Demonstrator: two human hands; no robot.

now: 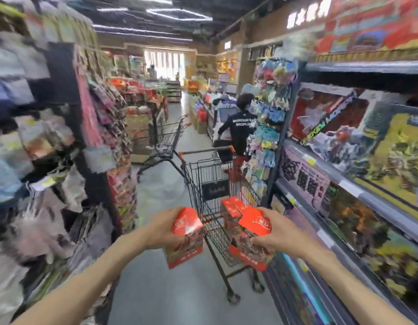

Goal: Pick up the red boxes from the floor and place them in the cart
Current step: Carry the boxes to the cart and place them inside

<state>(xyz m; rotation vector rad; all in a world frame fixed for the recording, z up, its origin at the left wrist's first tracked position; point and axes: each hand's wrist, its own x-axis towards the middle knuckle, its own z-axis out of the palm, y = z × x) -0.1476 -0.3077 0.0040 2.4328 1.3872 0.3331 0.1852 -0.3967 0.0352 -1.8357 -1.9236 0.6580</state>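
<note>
A: Head view, store aisle. The left hand (pixel 166 227) at 7 o'clock has its fingers curled round a red box (pixel 185 240), gripping it near the top. How is the other one held?

B: The right hand (pixel 271 233) at 5 o'clock is clamped on a second red box (pixel 251 240), thumb over the top face and fingers wrapped under the side. Both boxes are off the floor, held out ahead of the person at about the same height.

A: And the cart (pixel 212 184)?

B: At 12 o'clock from the hands, a black wire cart with an orange-ended handle at its far end. Its near wall stands between the two held boxes. The left box is just outside the basket, at its 9 o'clock side; the right box overlaps the near corner, and whether it is over the basket cannot be told.

A: Anything inside?

B: More red boxes (pixel 233 207) lie in the basket, just beyond the right hand.

A: Surroundings?

B: A shelf (pixel 358 184) of boxed goods at 3 o'clock, a rack (pixel 109 127) of hanging packets at 9 o'clock, a second cart (pixel 168 139) at 11 o'clock, and a person (pixel 240 125) in dark clothes at 1 o'clock. Motion blur smears the edges.
</note>
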